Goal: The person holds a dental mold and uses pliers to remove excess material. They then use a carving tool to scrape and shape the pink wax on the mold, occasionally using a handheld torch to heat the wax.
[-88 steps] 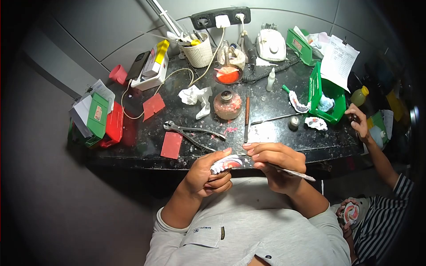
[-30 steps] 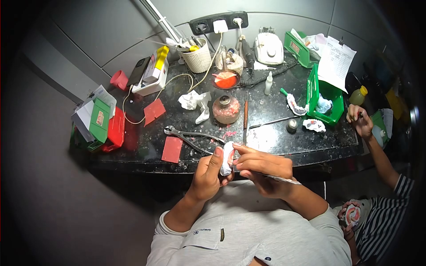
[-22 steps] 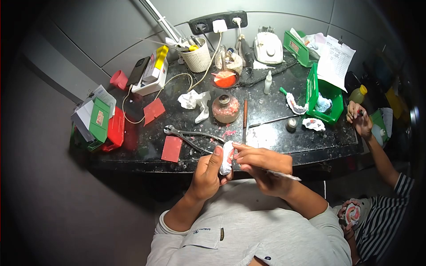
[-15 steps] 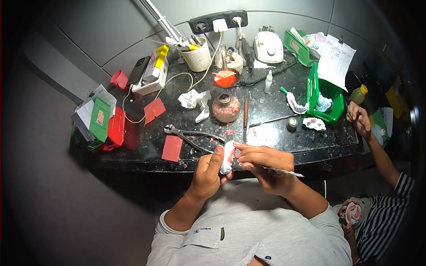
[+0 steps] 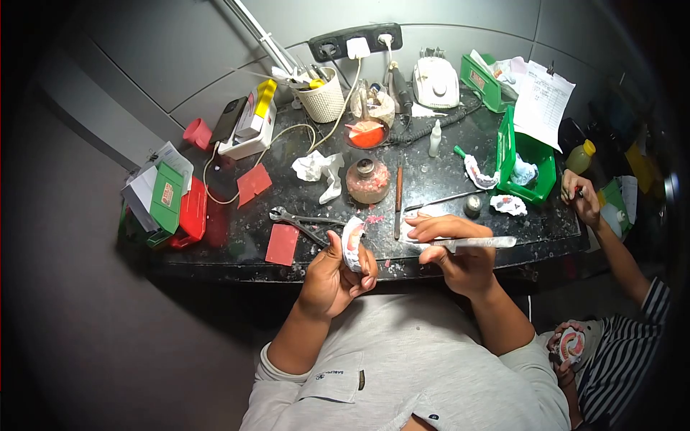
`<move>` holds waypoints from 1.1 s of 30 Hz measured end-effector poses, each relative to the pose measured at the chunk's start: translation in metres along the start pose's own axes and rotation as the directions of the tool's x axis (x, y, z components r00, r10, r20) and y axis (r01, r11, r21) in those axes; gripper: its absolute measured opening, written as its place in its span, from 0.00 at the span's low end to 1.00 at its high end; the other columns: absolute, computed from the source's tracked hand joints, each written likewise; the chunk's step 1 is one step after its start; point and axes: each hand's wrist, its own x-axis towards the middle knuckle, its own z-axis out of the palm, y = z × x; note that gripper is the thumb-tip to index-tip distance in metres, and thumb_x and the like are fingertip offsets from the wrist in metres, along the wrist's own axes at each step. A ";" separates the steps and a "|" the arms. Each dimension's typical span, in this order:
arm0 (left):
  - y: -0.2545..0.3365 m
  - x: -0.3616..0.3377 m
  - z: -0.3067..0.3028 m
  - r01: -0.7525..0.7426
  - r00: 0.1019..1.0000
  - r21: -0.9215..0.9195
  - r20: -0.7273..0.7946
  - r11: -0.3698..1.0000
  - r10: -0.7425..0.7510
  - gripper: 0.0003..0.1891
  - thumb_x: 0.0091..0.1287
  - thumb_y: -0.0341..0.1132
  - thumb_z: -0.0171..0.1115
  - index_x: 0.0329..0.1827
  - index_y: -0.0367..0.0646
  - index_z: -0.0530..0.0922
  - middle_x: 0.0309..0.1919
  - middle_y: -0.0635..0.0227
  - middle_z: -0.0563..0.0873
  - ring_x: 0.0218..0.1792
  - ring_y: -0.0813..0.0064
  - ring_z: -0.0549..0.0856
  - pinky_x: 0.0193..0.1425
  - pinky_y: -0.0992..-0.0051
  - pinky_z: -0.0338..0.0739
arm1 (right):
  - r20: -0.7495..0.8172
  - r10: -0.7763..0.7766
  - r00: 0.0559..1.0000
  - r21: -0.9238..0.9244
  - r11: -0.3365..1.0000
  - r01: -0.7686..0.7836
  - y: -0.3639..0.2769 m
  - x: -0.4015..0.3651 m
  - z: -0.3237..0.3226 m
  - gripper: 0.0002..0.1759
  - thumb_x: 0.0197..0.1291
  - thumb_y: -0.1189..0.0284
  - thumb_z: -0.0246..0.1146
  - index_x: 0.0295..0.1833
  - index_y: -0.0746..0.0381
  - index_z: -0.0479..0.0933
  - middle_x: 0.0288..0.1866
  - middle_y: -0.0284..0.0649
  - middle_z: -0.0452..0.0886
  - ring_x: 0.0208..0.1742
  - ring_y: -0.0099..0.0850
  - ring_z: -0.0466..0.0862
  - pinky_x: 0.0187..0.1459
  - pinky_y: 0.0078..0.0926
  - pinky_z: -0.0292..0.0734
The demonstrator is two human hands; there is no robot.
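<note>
Near the bench's front edge, my left hand (image 5: 332, 280) is closed round a white plaster dental model (image 5: 351, 248) with pink material on its inner side. My right hand (image 5: 460, 255) is to the right, apart from the model. A pale-handled tool (image 5: 485, 243) lies across its palm, held by the fingers, with the handle pointing right. Metal pliers (image 5: 302, 221) lie just behind my left hand. Beside them is a flat pink sheet (image 5: 282, 244). A brown-handled tool (image 5: 398, 194) lies between and beyond my hands, next to a round glass burner (image 5: 368, 183).
Green bins (image 5: 535, 172) and another plaster model (image 5: 509, 205) are at the right. A co-worker's hand (image 5: 581, 197) rests at the right edge. Red and green trays (image 5: 188, 215) stand left. Crumpled tissue (image 5: 320, 172) and a small bottle (image 5: 435, 138) are farther back.
My hands have come apart. My right hand has moved right, off the model, with the tool now showing in it. My left hand has shifted slightly left and tilted the model.
</note>
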 end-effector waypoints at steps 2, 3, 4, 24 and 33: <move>0.001 -0.001 0.002 0.009 1.000 -0.019 0.002 1.000 -0.009 0.38 0.83 0.61 0.28 0.36 0.37 0.77 0.26 0.57 0.79 0.24 0.74 0.76 0.25 0.81 0.69 | -0.097 0.078 0.992 0.096 0.993 -0.068 0.007 -0.005 -0.001 0.07 0.64 0.74 0.72 0.37 0.66 0.84 0.40 0.45 0.89 0.48 0.42 0.92 0.56 0.41 0.86; 0.002 -0.001 0.004 0.014 1.000 0.018 0.003 1.000 -0.014 0.38 0.83 0.61 0.27 0.36 0.38 0.77 0.24 0.58 0.78 0.20 0.76 0.71 0.26 0.79 0.66 | -0.103 0.065 0.993 0.097 0.994 -0.055 0.013 -0.008 -0.002 0.09 0.69 0.71 0.68 0.38 0.67 0.82 0.38 0.45 0.89 0.44 0.38 0.92 0.52 0.37 0.87; 0.002 -0.001 0.005 0.018 1.000 0.055 0.004 0.998 -0.019 0.38 0.83 0.62 0.26 0.36 0.39 0.77 0.22 0.60 0.76 0.16 0.78 0.65 0.27 0.76 0.63 | -0.104 0.064 0.993 0.100 0.994 -0.054 0.013 -0.009 -0.002 0.09 0.69 0.71 0.68 0.38 0.67 0.82 0.38 0.45 0.89 0.44 0.38 0.92 0.52 0.37 0.87; 0.000 -0.005 0.014 -0.041 0.999 0.100 -0.019 0.994 0.043 0.29 0.85 0.52 0.39 0.44 0.33 0.78 0.34 0.54 0.83 0.32 0.68 0.83 0.34 0.72 0.79 | -0.038 0.082 0.996 0.155 0.985 -0.075 -0.011 -0.008 0.004 0.06 0.71 0.76 0.65 0.45 0.69 0.80 0.42 0.46 0.90 0.44 0.35 0.92 0.51 0.32 0.88; -0.004 -0.011 0.031 0.012 0.999 0.140 -0.033 0.990 -0.008 0.33 0.84 0.56 0.35 0.38 0.35 0.77 0.24 0.62 0.76 0.21 0.73 0.73 0.24 0.77 0.68 | 0.051 -0.120 0.991 -0.036 0.992 0.122 -0.019 0.004 0.020 0.11 0.62 0.81 0.70 0.50 0.71 0.84 0.48 0.52 0.88 0.54 0.49 0.90 0.58 0.41 0.86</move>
